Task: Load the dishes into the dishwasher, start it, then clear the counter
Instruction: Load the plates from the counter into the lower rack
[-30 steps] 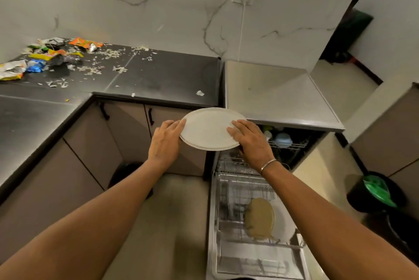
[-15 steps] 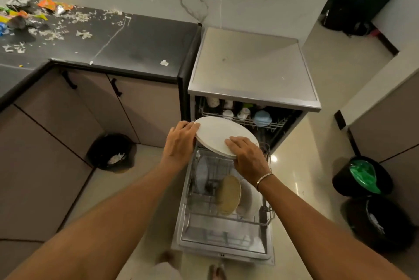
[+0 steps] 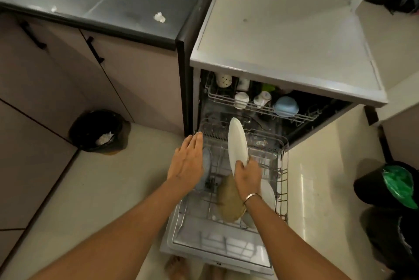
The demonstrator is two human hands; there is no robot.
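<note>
Our right hand (image 3: 247, 177) grasps one white plate (image 3: 237, 141) by its lower edge and holds it upright above the pulled-out lower rack (image 3: 283, 180) of the open dishwasher (image 3: 283, 30). Our left hand (image 3: 187, 161) is released, fingers straight and together, at the rack's left rim; we cannot tell whether it touches the wire. In the lower rack we count two standing plates, one tan plate (image 3: 229, 202) and one pale plate (image 3: 268, 193), both partly hidden by our right arm. The upper rack (image 3: 226, 98) carries four white cups (image 3: 241, 99) and one blue bowl (image 3: 285, 106). One black bin (image 3: 97, 130) stands on the left and two dark bins (image 3: 385, 184) on the right.
</note>
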